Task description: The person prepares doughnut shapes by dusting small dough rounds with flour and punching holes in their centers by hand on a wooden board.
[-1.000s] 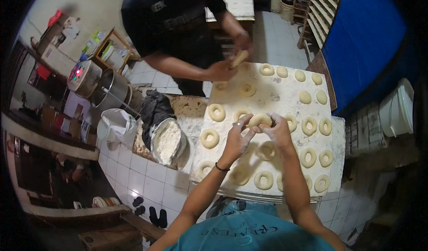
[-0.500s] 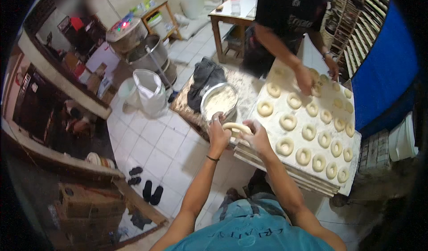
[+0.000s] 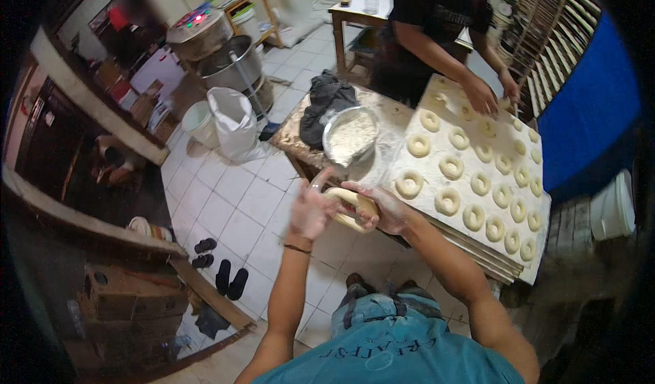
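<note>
A pale dough ring (image 3: 349, 196) hangs in the air between my hands, in front of the flour bowl and tilted. My right hand (image 3: 387, 208) is closed round its right side, thumb on top and fingertips showing through the hole. At the ring's left side is my left hand (image 3: 312, 212), its fingers curled at the dough and slightly blurred; one finger points up. Both hands are dusted with flour. Just beyond them sits a metal bowl (image 3: 329, 145) of flour. To the right, rows of dough rings (image 3: 447, 201) lie on a floured board (image 3: 426, 176).
More boards (image 3: 471, 251) are stacked under the top one. Across them a co-worker's hand (image 3: 483, 97) reaches over the far rings. A dark cloth (image 3: 326, 104) lies beside the bowl on the worktable (image 3: 295, 130). A white sack (image 3: 233, 124) and black sandals (image 3: 232, 279) are on the tiled floor.
The dough ring has tipped from nearly level to a steeper slant, and my left hand has turned and shifted left. The co-worker's nearer hand has drawn back toward the board's far edge.
</note>
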Demonstrator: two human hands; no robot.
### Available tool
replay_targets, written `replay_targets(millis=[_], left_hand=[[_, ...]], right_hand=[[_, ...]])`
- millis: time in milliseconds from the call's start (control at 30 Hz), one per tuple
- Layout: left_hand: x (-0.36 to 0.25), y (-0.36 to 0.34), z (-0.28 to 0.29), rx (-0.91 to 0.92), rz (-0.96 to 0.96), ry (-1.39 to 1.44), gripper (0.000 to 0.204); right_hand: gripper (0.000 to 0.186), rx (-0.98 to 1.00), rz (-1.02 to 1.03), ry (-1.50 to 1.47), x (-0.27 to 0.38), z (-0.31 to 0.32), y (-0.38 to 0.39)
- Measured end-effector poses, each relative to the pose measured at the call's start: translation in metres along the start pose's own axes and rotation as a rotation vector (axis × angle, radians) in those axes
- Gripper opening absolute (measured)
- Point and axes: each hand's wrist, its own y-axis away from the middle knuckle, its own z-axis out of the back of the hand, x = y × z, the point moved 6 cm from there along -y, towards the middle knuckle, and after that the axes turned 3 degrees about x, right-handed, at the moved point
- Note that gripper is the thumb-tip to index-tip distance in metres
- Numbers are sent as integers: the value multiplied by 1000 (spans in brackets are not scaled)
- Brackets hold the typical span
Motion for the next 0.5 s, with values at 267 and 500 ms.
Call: replay_targets(millis=[267,500], left_hand=[[93,-68,-16,-270,335,-688,60],[193,-171,-54,-278,-95,86,34]], right_hand=[[50,-468,381,1240,56,37,72],[44,-424,1031,-631,116,116,183]])
